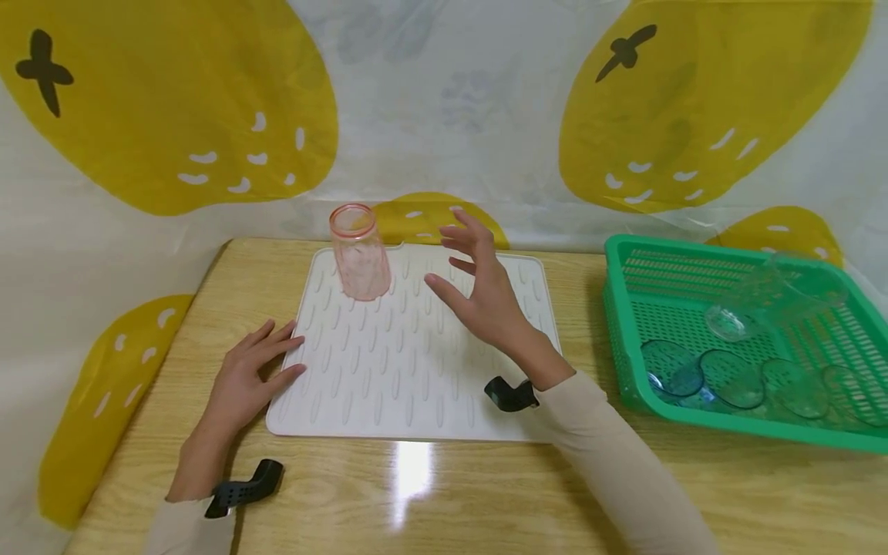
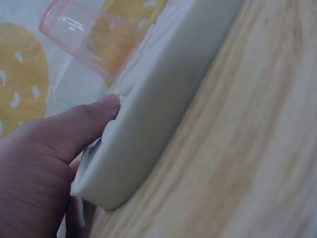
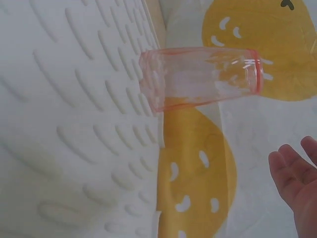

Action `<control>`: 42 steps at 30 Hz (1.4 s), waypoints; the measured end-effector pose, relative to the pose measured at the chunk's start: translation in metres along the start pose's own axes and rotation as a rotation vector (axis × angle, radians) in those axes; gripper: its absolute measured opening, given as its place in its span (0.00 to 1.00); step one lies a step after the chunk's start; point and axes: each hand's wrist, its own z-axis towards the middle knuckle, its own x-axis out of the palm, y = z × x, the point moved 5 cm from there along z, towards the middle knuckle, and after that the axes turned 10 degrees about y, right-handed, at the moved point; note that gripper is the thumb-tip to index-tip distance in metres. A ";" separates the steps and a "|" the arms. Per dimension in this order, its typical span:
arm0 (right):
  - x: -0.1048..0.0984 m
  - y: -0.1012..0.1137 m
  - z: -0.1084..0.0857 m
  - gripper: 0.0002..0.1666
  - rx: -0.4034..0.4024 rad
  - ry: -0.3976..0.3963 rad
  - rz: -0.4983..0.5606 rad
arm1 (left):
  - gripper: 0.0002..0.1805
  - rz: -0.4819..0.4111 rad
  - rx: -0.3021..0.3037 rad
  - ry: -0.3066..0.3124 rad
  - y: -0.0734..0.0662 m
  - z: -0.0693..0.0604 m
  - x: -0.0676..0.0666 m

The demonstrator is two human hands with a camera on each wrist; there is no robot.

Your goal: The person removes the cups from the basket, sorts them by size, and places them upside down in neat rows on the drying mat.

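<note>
On the light wood-grain tabletop (image 1: pixel 333 493), the left hand (image 1: pixel 248 378) lies at the left edge of the white rectangular mat with raised oblong ribs (image 1: pixel 375 370). Its fingers are extended and slightly apart; the thumb tip touches the mat. The transparent pink cylindrical tumbler (image 1: pixel 365 270) stands on end near the mat's rear left corner, red-ringed end uppermost. To its right, apart from it, the right hand (image 1: pixel 479 289) is raised over the mat, fingers spread and gently bent, holding nothing. At far right, the green perforated plastic basket (image 1: pixel 756 428) contains a clear, tall glass (image 1: pixel 770 297), tilted, at the rear and a row of round-rimmed transparent glasses (image 1: pixel 731 378) along the front, blue-tinted at the left end.
</note>
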 end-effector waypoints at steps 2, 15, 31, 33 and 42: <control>-0.005 0.001 -0.005 0.48 -0.005 -0.007 -0.015 | 0.24 -0.001 -0.001 -0.001 0.000 0.000 -0.001; -0.035 0.013 -0.033 0.48 -0.042 -0.036 -0.083 | 0.24 -0.015 0.001 0.001 0.001 0.000 0.001; -0.087 0.046 -0.056 0.50 -0.033 -0.028 -0.153 | 0.24 -0.002 0.007 -0.004 -0.001 0.001 -0.001; -0.097 0.049 -0.057 0.49 -0.052 -0.031 -0.180 | 0.24 -0.001 0.009 -0.005 -0.001 0.001 -0.001; -0.137 0.045 -0.072 0.35 -0.061 -0.052 -0.377 | 0.24 -0.008 -0.004 -0.001 0.002 -0.001 0.000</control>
